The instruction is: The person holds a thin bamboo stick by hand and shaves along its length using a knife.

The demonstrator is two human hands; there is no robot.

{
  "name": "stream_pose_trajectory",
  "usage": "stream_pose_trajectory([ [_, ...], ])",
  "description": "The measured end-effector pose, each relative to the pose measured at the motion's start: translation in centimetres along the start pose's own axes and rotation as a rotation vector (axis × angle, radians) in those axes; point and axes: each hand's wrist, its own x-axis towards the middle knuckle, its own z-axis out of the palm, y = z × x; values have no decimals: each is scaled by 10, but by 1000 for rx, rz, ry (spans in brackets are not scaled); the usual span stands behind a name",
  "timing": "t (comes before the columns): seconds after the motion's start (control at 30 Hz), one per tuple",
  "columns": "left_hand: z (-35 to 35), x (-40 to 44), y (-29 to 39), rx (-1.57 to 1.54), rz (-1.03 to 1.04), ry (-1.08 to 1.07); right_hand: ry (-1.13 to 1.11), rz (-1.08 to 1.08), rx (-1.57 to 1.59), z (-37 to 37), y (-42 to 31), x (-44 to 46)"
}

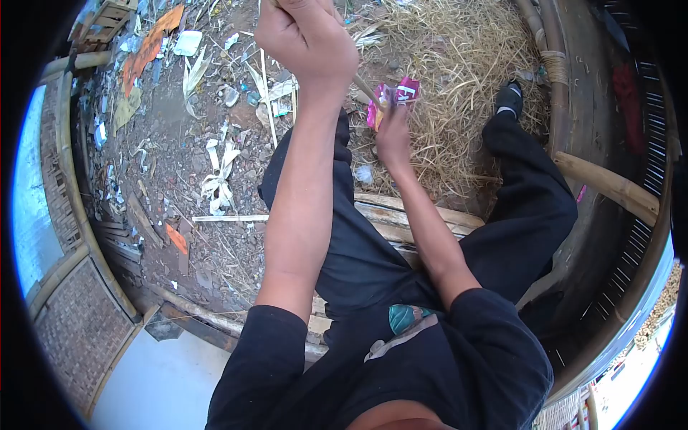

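Note:
My left hand (308, 39) is raised at the top of the view, its fingers closed in a fist. A thin stick (366, 87) comes out from behind that fist and slants down to my right hand (394, 136). The fist appears to grip the stick, though its far end is out of view. My right hand is lower and further right, its fingers closed on a crumpled pink plastic wrapper (407, 91) with white lettering. The wrapper lies around or against the stick's lower end; the fingers, partly blurred, hide the exact contact.
Dry straw (459, 86) covers the ground at right. Litter, pale husks (218, 175) and an orange scrap (147, 50) lie at left. I sit on bamboo slats (387, 215), between a woven panel (82, 315) and a bamboo pole (609, 183).

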Motion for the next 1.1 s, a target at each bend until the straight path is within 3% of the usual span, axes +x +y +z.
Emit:
stream_pose_trajectory([
  [0.07,0,-2,-3,-20,-50,15,-383,373,-341,49,105,-30],
  [0.17,7,-4,8,32,-11,-22,-467,444,-213,39,94,-22],
  [0.2,5,-8,11,39,-25,-19,-431,275,-70,48,113,-20],
  [0.23,6,-8,11,23,-68,2,-427,280,-74,46,135,-22],
  [0.33,4,-2,9,-18,-87,-1,-745,974,1348,-6,89,11],
  [0.37,2,-2,8,-24,-85,-24,-747,971,1345,-15,70,19],
  [0.43,8,-3,11,-23,-74,-19,-205,622,540,-27,31,30],
  [0.5,7,-5,9,-22,-64,-13,29,341,328,-44,-5,43],
  [0.53,4,-5,5,-13,-67,-3,28,340,328,-58,-31,46],
  [0.6,1,-5,0,0,-72,7,237,-40,345,-78,-76,36],
  [0.7,1,-3,-2,-29,-75,4,310,-231,385,-55,-70,19],
  [0.73,2,-3,-3,-16,-53,1,237,-158,337,-47,-67,5],
  [0.8,3,-6,0,-7,-38,-1,-214,261,-210,5,21,-14],
  [0.87,4,-6,2,25,-47,3,-235,248,-329,64,137,-57],
  [0.9,6,-1,2,23,-38,-8,-226,245,-318,63,126,-46],
  [0.97,5,-5,10,1,-98,-27,-417,360,-206,52,115,-44],
  [1.03,1,-3,11,18,-54,-64,-390,280,-177,62,145,-37],
  [1.1,-2,1,11,-25,-70,-48,-710,916,735,24,101,-15],
])
